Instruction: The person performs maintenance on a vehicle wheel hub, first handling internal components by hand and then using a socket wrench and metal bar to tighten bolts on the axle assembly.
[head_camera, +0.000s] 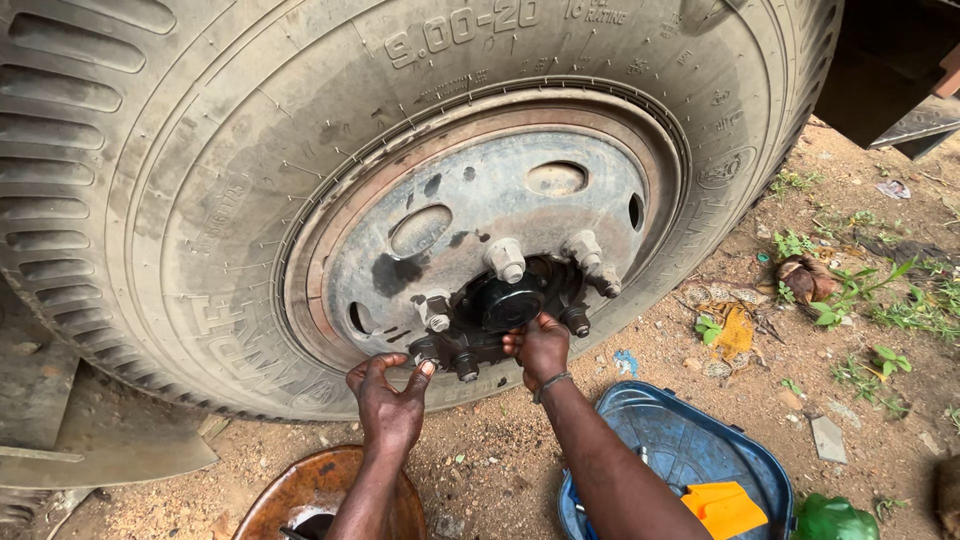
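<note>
Pinching at the lower edge of the hub (505, 305), the left hand (388, 405) has its fingers curled and slightly spread, fingertips touching a greasy lug nut (425, 350) at the bottom left of the bolt circle. The right hand (541, 348) is bunched, fingers pressed together against the underside of the dark hub cap, just beside another nut (467, 368); whether it grips anything small cannot be told.

The hub sits low in the silver-grey wheel disc (480, 215), which is set in a large worn truck tyre (150, 200) standing on bare dirt.

Judging from the grease, a nut could slip from the fingertips and fall into the loose soil below, picking up grit. The wheel leans toward the person, so a heavy shift could trap fingers against the studs.

Counted: two hands; about seven nuts or studs visible round the hub, two of them pale and capped (506, 259); four oval holes showing in the disc; one rusty brown bowl (300, 490) under the left wrist; one blue plastic basin (690, 440) under the right forearm, holding one orange piece (722, 508); one green object (832, 520) beside it.
</note>
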